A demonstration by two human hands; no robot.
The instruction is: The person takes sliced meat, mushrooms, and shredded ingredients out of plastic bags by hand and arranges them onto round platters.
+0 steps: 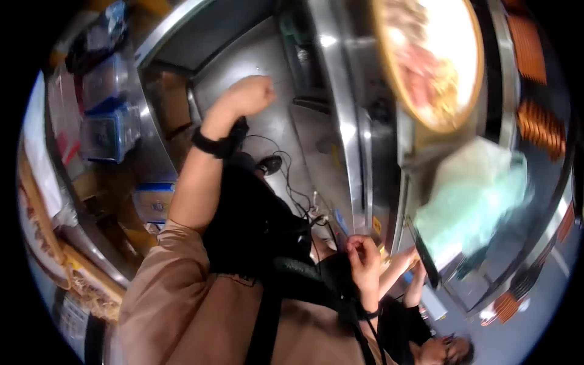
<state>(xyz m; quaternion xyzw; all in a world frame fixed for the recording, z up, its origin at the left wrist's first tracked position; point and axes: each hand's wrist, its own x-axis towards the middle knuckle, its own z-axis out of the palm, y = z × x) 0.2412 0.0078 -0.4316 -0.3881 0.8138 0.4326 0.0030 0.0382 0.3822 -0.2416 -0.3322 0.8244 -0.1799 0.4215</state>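
My left hand (248,96) is closed in a fist and held out over the grey floor, with a black band (213,143) on the wrist. It touches nothing that I can see, and no object shows in it. Close to my body at the lower right, my right hand (364,263) has its fingers curled in, with no object visible in them. Just beyond it are another person's hands (415,267) by a dark, narrow object (426,258), whose kind I cannot make out. Nearest beyond these lies a pale green plastic bag (474,207), blurred.
A round wood-rimmed tray (476,55) with pale and pink food stands beyond a metal counter edge (347,115). Blue-based clear containers (108,134) are at left, above a tray of shreds (91,286). Cables (289,182) lie on the floor. The other person (420,340) is close at right.
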